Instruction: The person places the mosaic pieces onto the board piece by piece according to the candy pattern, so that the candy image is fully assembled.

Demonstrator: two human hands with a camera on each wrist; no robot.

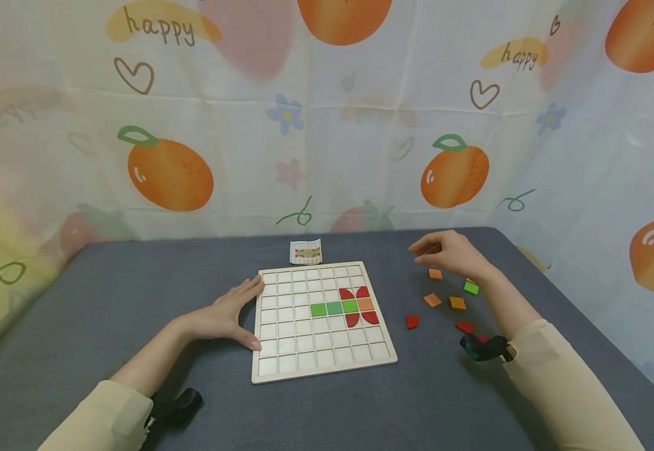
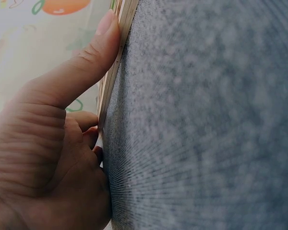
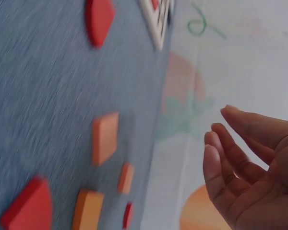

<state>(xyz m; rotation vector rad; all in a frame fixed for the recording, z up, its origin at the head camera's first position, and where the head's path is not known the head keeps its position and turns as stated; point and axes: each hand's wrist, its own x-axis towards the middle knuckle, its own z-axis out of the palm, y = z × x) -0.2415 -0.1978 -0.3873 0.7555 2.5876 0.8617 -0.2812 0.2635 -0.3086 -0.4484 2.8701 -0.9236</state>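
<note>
From my end I see, in the head view, a white gridded board (image 1: 299, 357) lying flat and slightly turned on the dark grey bench (image 1: 316, 416). The left hand (image 1: 222, 318) is open, its thumb spread away from the fingers; the thumb tip touches the board's left edge, and the fingertips touch that same edge near the far left corner. My left wrist view shows the thumb against the board's side.

The right hand (image 1: 455, 254) is raised to the right of the board, above the far part of the bench. Its fingers are loosely bent, and the right wrist view shows me a gap between thumb and fingertips, so it grips nothing.

Towards the board's right side I can make out a row of tiles: a bright green tile (image 1: 318, 309), a darker green tile (image 1: 334, 307), another bright green one and an orange tile (image 1: 365, 304) at the end. Four curved red pieces (image 1: 352, 320) sit beside this row, two on the far side and two on the near side.

Scattered right of the board I see loose orange blocks (image 1: 432, 300), a loose green block (image 1: 471, 287) and loose red pieces (image 1: 412, 322), one partly hidden by the black wrist camera (image 1: 482, 348). A small pattern card (image 1: 306, 252) lies just beyond the board's far edge.
</note>
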